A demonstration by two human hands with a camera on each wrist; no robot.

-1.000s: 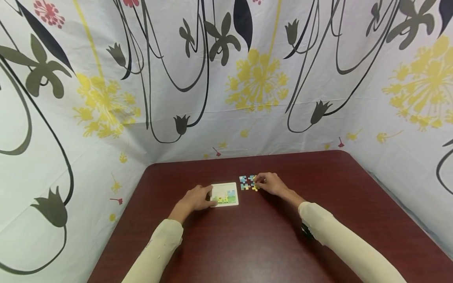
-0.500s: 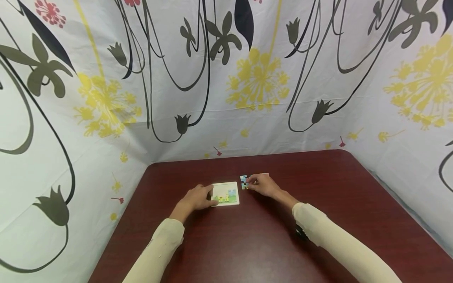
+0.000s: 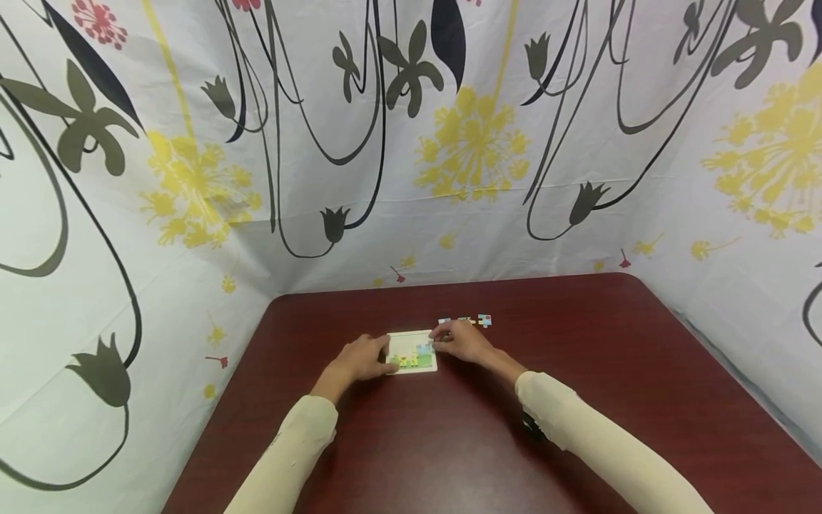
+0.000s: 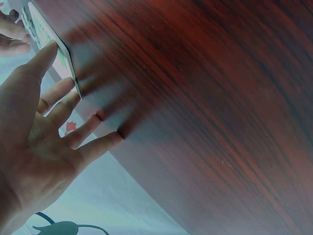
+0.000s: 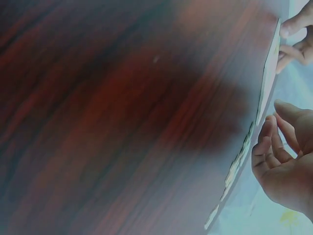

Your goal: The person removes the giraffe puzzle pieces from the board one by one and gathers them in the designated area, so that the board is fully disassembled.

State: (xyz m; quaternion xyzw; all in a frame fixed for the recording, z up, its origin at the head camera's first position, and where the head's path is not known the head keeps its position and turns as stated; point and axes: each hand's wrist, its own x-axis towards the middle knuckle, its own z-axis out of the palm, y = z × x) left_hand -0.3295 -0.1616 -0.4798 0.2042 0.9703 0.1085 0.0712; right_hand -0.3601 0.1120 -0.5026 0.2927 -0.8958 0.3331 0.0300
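Observation:
A small white-framed jigsaw puzzle board (image 3: 402, 341) lies flat on the dark red table, its lower part and right side filled with coloured picture. My left hand (image 3: 359, 358) rests at its left end, thumb on the near corner and forefinger at the far corner. In the left wrist view the fingers of the left hand (image 4: 54, 122) are spread and mostly straight. Over the board's right edge, my right hand (image 3: 464, 341) pinches what looks like a puzzle piece, mostly hidden by the fingertips. Thumb and forefinger of the right hand (image 5: 288, 152) meet in the right wrist view.
Loose jigsaw pieces (image 3: 484, 320) lie in a row behind the right hand, some partly covered by it. The wooden table (image 3: 411, 442) ends at the back against a patterned cloth (image 3: 398, 235), which also hangs at both sides.
My right hand has moved left from the loose pieces to the board's right edge, uncovering a piece at the far right. My left hand has stayed on the board.

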